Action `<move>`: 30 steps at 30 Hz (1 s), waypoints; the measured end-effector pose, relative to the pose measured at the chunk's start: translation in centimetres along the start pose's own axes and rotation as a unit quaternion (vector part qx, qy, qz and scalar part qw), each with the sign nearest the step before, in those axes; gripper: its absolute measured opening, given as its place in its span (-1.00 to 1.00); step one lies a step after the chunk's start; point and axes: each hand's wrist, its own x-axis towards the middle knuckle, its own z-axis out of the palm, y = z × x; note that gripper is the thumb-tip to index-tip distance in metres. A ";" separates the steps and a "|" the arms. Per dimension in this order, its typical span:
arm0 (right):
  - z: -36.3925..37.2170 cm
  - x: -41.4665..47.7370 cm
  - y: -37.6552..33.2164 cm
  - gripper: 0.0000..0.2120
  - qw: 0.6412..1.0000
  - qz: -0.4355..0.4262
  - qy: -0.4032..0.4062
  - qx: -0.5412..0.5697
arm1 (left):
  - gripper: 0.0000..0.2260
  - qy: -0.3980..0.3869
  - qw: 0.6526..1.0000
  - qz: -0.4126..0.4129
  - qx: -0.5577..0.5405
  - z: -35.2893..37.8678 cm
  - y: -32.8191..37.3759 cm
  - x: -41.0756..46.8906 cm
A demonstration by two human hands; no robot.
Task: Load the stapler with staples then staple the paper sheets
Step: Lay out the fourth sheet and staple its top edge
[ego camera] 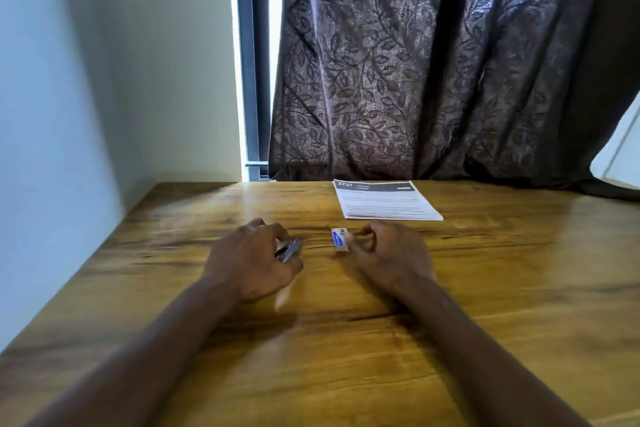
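A small silver stapler (pixel 290 250) lies on the wooden table (pixel 519 288), mostly hidden under my left hand (pixel 254 258), whose fingers curl around it. A small blue and white staple box (pixel 339 239) rests on the table just right of centre. My right hand (pixel 389 255) has its thumb and fingertips on the box's right end. A stack of printed paper sheets (pixel 384 199) with a dark header lies flat near the table's far edge, beyond my right hand. The picture is motion-blurred around both hands.
A dark leaf-patterned curtain (pixel 433 62) hangs behind the table, with a strip of window frame (pixel 252 62) left of it. A pale wall (pixel 86 80) borders the table's left side. A white object (pixel 620 156) pokes in at the right edge.
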 end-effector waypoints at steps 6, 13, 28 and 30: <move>1.9 1.1 -3.6 -0.33 0.999 0.024 -0.011 -0.043 | -0.55 -0.033 0.999 -0.032 -0.012 -0.2 -0.9 -0.1; 0.7 1.3 -1.5 -0.62 0.996 0.080 0.000 0.027 | -0.74 0.027 0.992 -0.059 -0.113 -0.4 0.6 -0.3; -4.0 0.0 13.4 -0.60 0.992 0.112 0.026 -0.055 | -0.65 0.044 0.995 -0.013 -0.092 5.3 18.8 4.0; -3.6 -0.1 13.6 -0.58 0.991 0.109 0.021 -0.069 | -0.62 0.038 0.997 -0.018 -0.065 6.2 19.6 4.3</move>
